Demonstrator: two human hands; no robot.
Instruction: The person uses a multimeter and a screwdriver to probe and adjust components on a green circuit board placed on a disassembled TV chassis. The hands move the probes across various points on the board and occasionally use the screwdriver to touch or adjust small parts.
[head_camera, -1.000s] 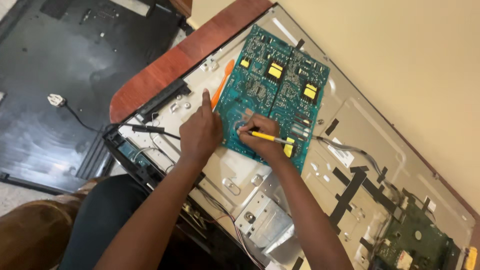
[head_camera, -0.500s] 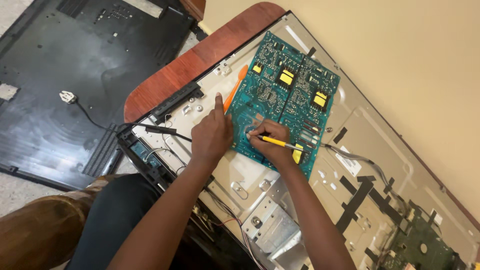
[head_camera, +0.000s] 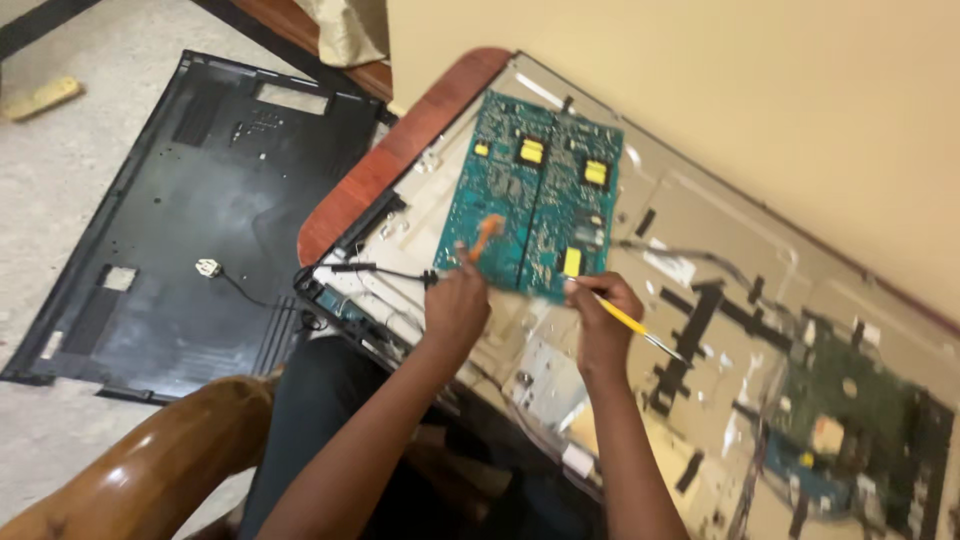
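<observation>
A green circuit board (head_camera: 530, 195) with yellow parts lies on the metal back of an opened flat-screen panel (head_camera: 700, 240). My left hand (head_camera: 455, 305) is at the board's near edge, closed around an orange-handled tool (head_camera: 487, 232) that sticks up over the board. At the board's near right corner my right hand (head_camera: 600, 320) grips a thin yellow screwdriver (head_camera: 632, 325), whose tip points right, away from the board. Whether the fingers also pinch the board's edge is blurred.
A black plastic back cover (head_camera: 190, 220) lies on the floor at left. The panel rests on a brown wooden table (head_camera: 400, 150) against a beige wall (head_camera: 700, 80). A second green board (head_camera: 860, 400) sits at the panel's right end. A wooden chair arm (head_camera: 150, 460) is near left.
My left hand left the board's face and now holds the orange tool that lay beside it. The right hand shifted to the board's near right corner, with the screwdriver swung to the right.
</observation>
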